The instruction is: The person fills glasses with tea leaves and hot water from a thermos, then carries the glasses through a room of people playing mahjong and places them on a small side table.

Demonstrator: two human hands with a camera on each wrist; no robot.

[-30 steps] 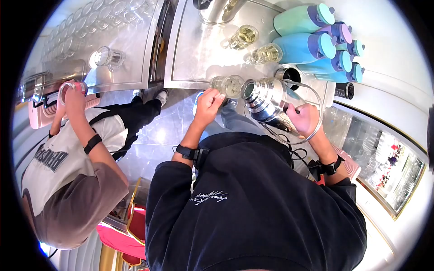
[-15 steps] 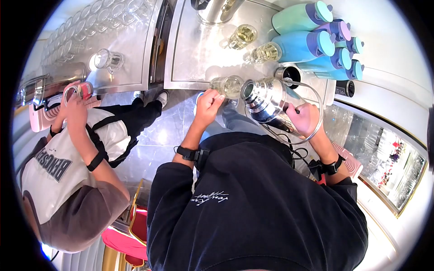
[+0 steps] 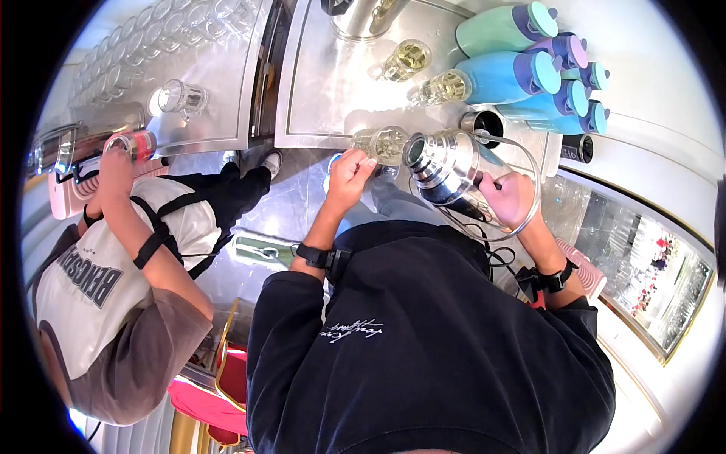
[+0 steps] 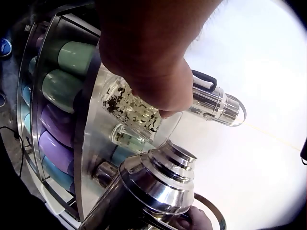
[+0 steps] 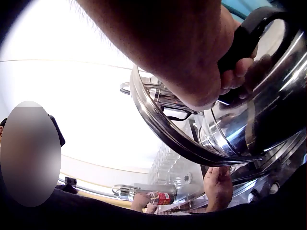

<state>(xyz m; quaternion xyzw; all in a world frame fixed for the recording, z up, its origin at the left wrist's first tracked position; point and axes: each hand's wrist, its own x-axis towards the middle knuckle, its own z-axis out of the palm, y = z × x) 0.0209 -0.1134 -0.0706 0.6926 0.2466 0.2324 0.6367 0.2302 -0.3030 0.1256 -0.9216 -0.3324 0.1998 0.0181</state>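
Note:
My left hand (image 3: 350,178) has its fingers curled at the near side of a glass mug (image 3: 391,144), by the counter's front edge. Pale liquid and dark loose leaves show inside the mug (image 4: 127,108) in the left wrist view; the hand covers its handle side. With my right hand (image 3: 508,200) I grip the black handle (image 5: 254,33) of a shiny steel vacuum flask (image 3: 454,170). The flask lies tilted, its stepped open mouth (image 3: 414,149) right beside the mug's rim. A wire-like metal hoop (image 3: 535,189) stands around my right wrist.
Two more glasses (image 3: 408,60) (image 3: 446,88) with pale liquid stand on the steel counter (image 3: 318,113). Blue and green jugs (image 3: 499,79) crowd its right side. Another steel flask (image 3: 363,19) stands behind. At left, another person holds a red-labelled container (image 3: 140,145) near rows of glasses (image 3: 151,38).
My hands, the mug and the tilted flask have stayed in place. The person at left has shifted their hands around the red-labelled container. A green-edged shape now shows on the floor between us.

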